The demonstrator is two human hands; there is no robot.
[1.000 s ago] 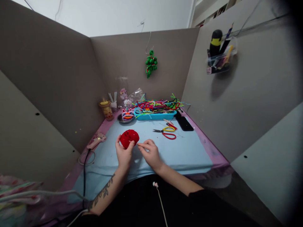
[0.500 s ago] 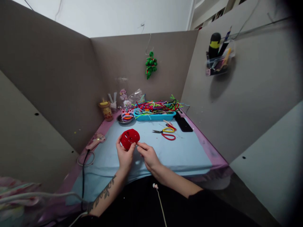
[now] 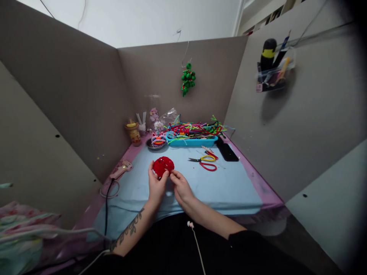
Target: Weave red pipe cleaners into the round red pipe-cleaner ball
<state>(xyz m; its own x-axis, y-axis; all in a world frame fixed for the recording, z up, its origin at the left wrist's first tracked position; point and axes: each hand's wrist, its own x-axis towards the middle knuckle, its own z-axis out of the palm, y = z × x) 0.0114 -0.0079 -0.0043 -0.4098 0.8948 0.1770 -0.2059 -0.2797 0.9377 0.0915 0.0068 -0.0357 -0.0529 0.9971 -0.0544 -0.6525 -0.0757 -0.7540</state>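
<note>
A round red fuzzy piece (image 3: 164, 166) with small dark and white marks is up over the light blue cloth, near its middle. My left hand (image 3: 156, 185) wraps round its left and lower edge, thumb on the face. The fingers of my right hand (image 3: 181, 186) are pinched together at the piece's lower right edge; whether something small is between them cannot be made out. Scissors (image 3: 203, 162) with one yellow and one red handle lie on the cloth to the right of the piece.
Behind are a blue tray (image 3: 192, 142) of colourful stems, a metal bowl (image 3: 156, 145) with a pink figure, and a jar (image 3: 133, 134). A black phone (image 3: 228, 152) lies right; a pink corded tool (image 3: 122, 169) lies left. Grey panels surround the light blue cloth (image 3: 218, 191).
The whole view has shifted, so things appear farther right. The red piece has tilted and turned a little in my left hand, and my right fingers have stayed at its edge.
</note>
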